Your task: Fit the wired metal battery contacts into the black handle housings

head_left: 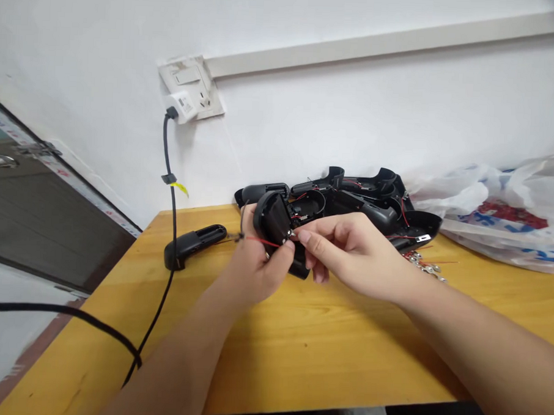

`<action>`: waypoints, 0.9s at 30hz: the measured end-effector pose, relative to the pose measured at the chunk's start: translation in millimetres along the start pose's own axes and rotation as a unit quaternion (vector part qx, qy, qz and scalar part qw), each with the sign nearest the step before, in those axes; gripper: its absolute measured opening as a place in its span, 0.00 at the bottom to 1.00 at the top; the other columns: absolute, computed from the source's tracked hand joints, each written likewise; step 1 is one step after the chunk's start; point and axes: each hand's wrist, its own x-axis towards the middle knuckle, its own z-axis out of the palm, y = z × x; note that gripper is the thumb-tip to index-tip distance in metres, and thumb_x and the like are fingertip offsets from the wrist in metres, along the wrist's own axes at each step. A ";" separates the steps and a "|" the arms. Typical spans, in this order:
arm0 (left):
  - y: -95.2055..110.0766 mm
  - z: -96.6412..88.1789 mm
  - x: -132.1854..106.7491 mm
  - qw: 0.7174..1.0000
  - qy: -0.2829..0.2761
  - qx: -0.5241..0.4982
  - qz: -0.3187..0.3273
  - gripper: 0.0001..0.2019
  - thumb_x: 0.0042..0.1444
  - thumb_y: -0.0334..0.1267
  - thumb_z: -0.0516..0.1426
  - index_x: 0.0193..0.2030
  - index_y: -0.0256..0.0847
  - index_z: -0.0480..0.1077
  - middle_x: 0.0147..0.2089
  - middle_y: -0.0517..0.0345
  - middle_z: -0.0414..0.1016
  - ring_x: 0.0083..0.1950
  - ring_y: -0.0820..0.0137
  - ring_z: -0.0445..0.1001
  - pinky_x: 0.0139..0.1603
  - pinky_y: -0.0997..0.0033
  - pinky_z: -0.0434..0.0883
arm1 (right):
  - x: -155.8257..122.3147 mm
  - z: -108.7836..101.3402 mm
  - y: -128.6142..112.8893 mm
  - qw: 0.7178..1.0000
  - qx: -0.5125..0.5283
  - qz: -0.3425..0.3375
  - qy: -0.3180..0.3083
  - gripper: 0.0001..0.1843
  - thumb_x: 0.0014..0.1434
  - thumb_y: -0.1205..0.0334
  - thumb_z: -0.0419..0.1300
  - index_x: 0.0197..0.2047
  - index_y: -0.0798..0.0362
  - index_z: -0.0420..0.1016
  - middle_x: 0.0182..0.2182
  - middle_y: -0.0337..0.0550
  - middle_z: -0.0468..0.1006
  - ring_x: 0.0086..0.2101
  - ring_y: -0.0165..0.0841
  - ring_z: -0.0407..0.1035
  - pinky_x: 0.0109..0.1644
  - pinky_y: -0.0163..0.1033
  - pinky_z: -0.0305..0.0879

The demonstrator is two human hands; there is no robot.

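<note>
My left hand (pixel 260 271) is wrapped around a curved black plastic housing (pixel 275 215), held above the wooden table. A red wire (pixel 261 240) runs across that hand toward the housing. Thumb and forefinger of my right hand (pixel 355 254) are pinched at a small shiny metal piece (pixel 290 234) on the housing's near edge; the fingertips partly hide it. Just behind both hands lies a pile of similar black housings (pixel 373 205) with red wires. Small round metal parts (pixel 428 266) lie beyond my right wrist.
One more black housing (pixel 195 244) rests on the table (pixel 298 355) at left. A black cable (pixel 171 227) hangs from a white plug (pixel 184 107) in the wall socket and crosses the table's left side. A translucent plastic bag (pixel 510 211) stands at right against the wall.
</note>
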 end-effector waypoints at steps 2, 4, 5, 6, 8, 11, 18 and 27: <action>-4.1 -1.7 4.4 0.998 -0.018 0.051 -0.011 0.19 0.56 0.33 0.65 0.55 0.43 0.69 0.52 0.51 0.75 0.55 0.63 0.74 0.61 0.58 0.73 | 3.0 -6.6 2.3 0.997 -0.063 -0.012 0.052 0.22 0.70 0.53 0.56 0.27 0.56 0.73 0.20 0.39 0.73 0.19 0.27 0.66 0.22 0.32 0.57; -3.8 -1.0 8.1 0.997 -0.031 0.061 -0.026 0.16 0.61 0.36 0.62 0.56 0.43 0.70 0.52 0.51 0.76 0.55 0.64 0.74 0.60 0.60 0.73 | 6.8 -13.1 6.3 0.983 -0.118 -0.025 0.139 0.23 0.70 0.52 0.56 0.26 0.57 0.72 0.18 0.38 0.69 0.18 0.25 0.60 0.21 0.33 0.51; -2.4 -0.2 9.5 0.997 -0.038 0.051 -0.037 0.15 0.62 0.37 0.61 0.56 0.42 0.71 0.52 0.51 0.76 0.55 0.64 0.74 0.59 0.61 0.73 | 8.9 -15.4 9.1 0.976 -0.128 -0.033 0.170 0.23 0.70 0.52 0.56 0.26 0.57 0.72 0.18 0.37 0.68 0.19 0.25 0.58 0.21 0.33 0.49; -0.5 0.7 10.6 0.997 -0.044 0.037 -0.050 0.15 0.63 0.38 0.61 0.56 0.42 0.71 0.51 0.51 0.77 0.54 0.64 0.75 0.57 0.62 0.74 | 11.1 -16.6 12.6 0.975 -0.124 -0.041 0.180 0.22 0.70 0.51 0.57 0.27 0.57 0.72 0.19 0.37 0.67 0.20 0.25 0.58 0.22 0.33 0.49; 3.7 2.0 11.6 0.995 -0.057 0.002 -0.082 0.15 0.63 0.39 0.61 0.55 0.42 0.71 0.49 0.53 0.77 0.50 0.66 0.76 0.52 0.66 0.75 | 15.1 -15.9 20.9 0.986 -0.078 -0.056 0.139 0.20 0.69 0.50 0.59 0.33 0.58 0.74 0.22 0.36 0.67 0.22 0.24 0.57 0.23 0.33 0.50; 9.2 1.2 10.7 0.986 -0.087 -0.044 -0.138 0.17 0.63 0.41 0.62 0.56 0.42 0.70 0.43 0.56 0.77 0.43 0.69 0.75 0.46 0.71 0.74 | 19.1 -9.1 34.0 0.995 0.024 -0.073 0.062 0.21 0.67 0.46 0.63 0.47 0.58 0.74 0.22 0.33 0.65 0.21 0.24 0.53 0.23 0.33 0.48; 13.8 -4.3 7.8 0.978 -0.107 -0.044 -0.175 0.15 0.64 0.44 0.61 0.55 0.44 0.70 0.37 0.60 0.73 0.41 0.71 0.72 0.49 0.71 0.72 | 19.3 2.9 43.1 0.988 0.101 -0.095 0.061 0.26 0.63 0.45 0.67 0.51 0.58 0.73 0.19 0.30 0.62 0.19 0.24 0.52 0.21 0.34 0.45; 11.1 0.1 7.2 0.980 -0.098 -0.053 -0.168 0.13 0.64 0.43 0.61 0.51 0.43 0.70 0.36 0.61 0.71 0.41 0.71 0.72 0.47 0.70 0.71 | 18.0 7.5 40.6 0.985 0.126 -0.104 0.064 0.19 0.63 0.47 0.67 0.40 0.58 0.75 0.22 0.34 0.68 0.18 0.24 0.59 0.19 0.32 0.52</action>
